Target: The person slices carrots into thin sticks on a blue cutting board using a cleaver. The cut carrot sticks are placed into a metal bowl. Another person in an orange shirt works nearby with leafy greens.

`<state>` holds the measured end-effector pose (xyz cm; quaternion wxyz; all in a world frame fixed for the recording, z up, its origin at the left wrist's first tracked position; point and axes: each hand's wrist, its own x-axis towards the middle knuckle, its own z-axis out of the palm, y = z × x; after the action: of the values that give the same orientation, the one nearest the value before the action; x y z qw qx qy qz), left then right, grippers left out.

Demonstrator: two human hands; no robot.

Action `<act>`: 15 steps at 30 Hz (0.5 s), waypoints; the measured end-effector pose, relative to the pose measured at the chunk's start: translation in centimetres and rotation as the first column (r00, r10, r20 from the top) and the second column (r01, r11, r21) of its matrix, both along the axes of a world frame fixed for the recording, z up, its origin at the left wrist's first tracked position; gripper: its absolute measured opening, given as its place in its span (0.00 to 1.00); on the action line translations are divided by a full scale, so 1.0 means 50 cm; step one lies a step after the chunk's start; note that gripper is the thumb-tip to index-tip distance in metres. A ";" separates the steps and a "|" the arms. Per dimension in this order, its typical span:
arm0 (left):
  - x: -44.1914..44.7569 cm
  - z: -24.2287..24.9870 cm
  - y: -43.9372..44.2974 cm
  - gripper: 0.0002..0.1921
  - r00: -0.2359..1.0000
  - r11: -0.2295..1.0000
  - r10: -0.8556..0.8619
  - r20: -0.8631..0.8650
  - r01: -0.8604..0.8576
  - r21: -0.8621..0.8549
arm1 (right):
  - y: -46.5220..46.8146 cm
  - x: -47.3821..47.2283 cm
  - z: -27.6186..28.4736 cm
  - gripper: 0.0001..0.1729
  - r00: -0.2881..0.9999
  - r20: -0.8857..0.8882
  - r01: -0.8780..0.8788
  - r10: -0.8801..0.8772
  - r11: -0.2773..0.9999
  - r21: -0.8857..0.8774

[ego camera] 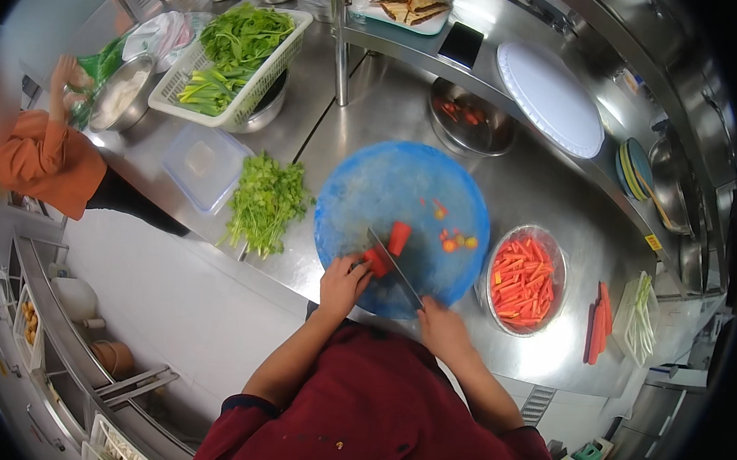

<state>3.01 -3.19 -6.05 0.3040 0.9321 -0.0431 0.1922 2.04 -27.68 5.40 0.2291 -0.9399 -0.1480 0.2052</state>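
Observation:
On a round blue cutting board, my left hand presses its fingertips on a red-orange carrot piece. My right hand grips the handle of a kitchen knife, whose blade lies across the board between that piece and another carrot chunk. Small carrot ends are scattered on the board's right side. Right of the board stands a lined metal bowl filled with carrot sticks. Farther right, long carrot slices lie stacked on the steel table.
Cilantro and a plastic lid or container lie left of the board. Behind them stands a white basket of greens. A metal bowl sits under the steel shelf. At the far left, another person in orange handles a green bag.

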 end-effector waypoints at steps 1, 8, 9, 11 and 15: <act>0.001 0.000 0.001 0.14 1.000 1.000 -0.005 0.014 0.005 -0.001 | 0.003 -0.004 0.002 0.13 1.000 0.002 0.006 -0.006 1.000 0.000; 0.006 -0.002 0.003 0.14 1.000 1.000 -0.010 0.029 0.011 -0.004 | 0.015 -0.013 0.018 0.12 1.000 -0.005 0.031 -0.031 0.999 0.017; 0.006 -0.001 0.002 0.14 1.000 1.000 -0.009 0.025 0.009 -0.009 | 0.015 -0.013 0.022 0.12 1.000 -0.009 0.026 -0.026 1.000 0.014; 0.008 -0.006 0.003 0.14 0.999 1.000 -0.006 0.032 0.006 -0.005 | 0.016 -0.014 0.027 0.12 1.000 -0.019 0.016 -0.016 1.000 0.008; 0.008 -0.006 0.001 0.13 0.999 1.000 0.000 0.037 0.001 -0.026 | 0.014 -0.018 0.020 0.12 1.000 0.006 0.014 -0.014 1.000 0.016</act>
<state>3.42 -3.12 -6.37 0.3155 0.9243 -0.0467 0.2098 1.16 -26.96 6.40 0.2375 -0.9397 -0.1438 0.1995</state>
